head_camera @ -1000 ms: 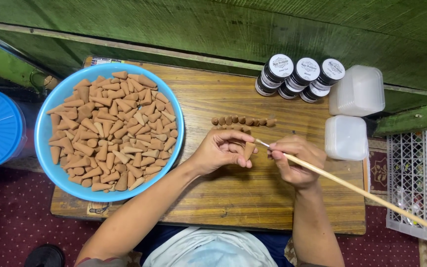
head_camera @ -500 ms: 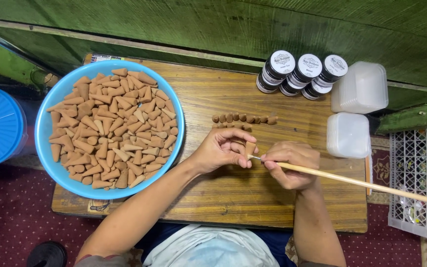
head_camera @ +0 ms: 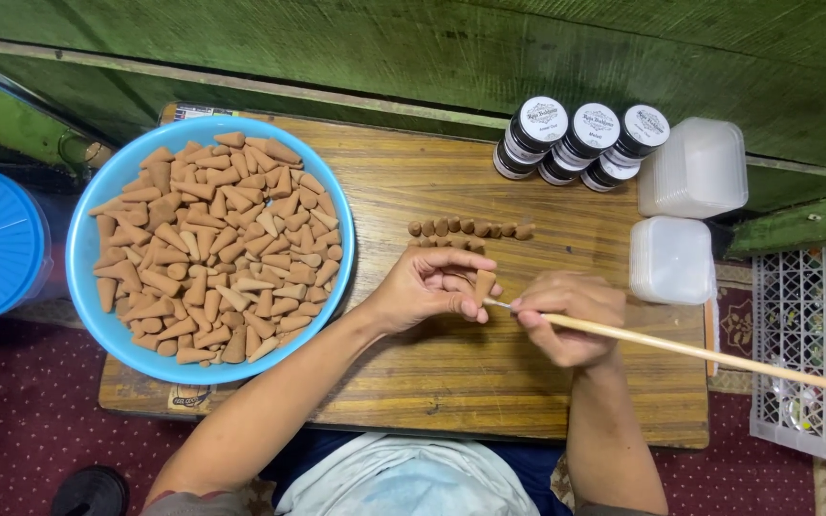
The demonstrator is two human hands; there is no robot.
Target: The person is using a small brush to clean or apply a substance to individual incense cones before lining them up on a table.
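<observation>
Stick tip settling against the cone held in the left hand

The left hand is pinching a small brown clay-like cone upright in its fingertips, while the right hand is gripping a long pale wooden stick near its tip. Compared with a second ago, the stick is swinging lower and flatter, its tip now meeting the cone's base, so the poking stroke looks under way. A row of finished small brown cones is lying just beyond the hands on the wooden table; a blue round plastic basin heaped with cones is sitting left of the left hand.
</observation>
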